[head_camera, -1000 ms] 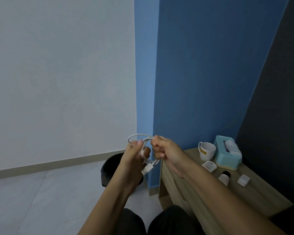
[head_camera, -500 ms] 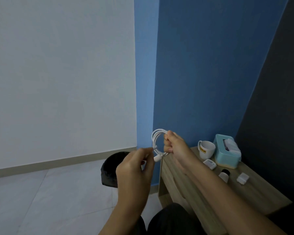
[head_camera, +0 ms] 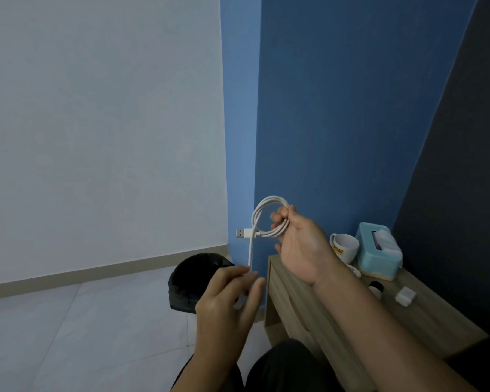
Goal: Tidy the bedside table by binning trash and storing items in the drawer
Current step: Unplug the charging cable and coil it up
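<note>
1. White cable [head_camera: 269, 219], coiled into a small loop, sits in the right hand [head_camera: 300, 244]; that grip is closed around the bundled strands, held up in the air above the near-left corner of the counter [head_camera: 309, 304].
2. One loose strand drops straight down from the coil to the left hand [head_camera: 229, 301], whose grip is narrow, fingertips pinched lightly on the strand with the other fingers spread.
3. A USB plug [head_camera: 241, 233] sticks out to the left of the coil, free of both hands.
4. Judging by this, the step in hand is winding the cable; one tail is left to wrap before it can go away.
5. On the counter, to the right, stand a white mug [head_camera: 347, 247], a pale blue tissue box [head_camera: 378, 254], a small dark-topped jar [head_camera: 375, 288] and a white charger block [head_camera: 405, 296]; these look not yet stored.
6. Left of the counter, on the floor, a black bin [head_camera: 193, 284] waits; its contents cannot be made out.
7. No open drawer shows, so the storing seems mostly ahead.
</note>
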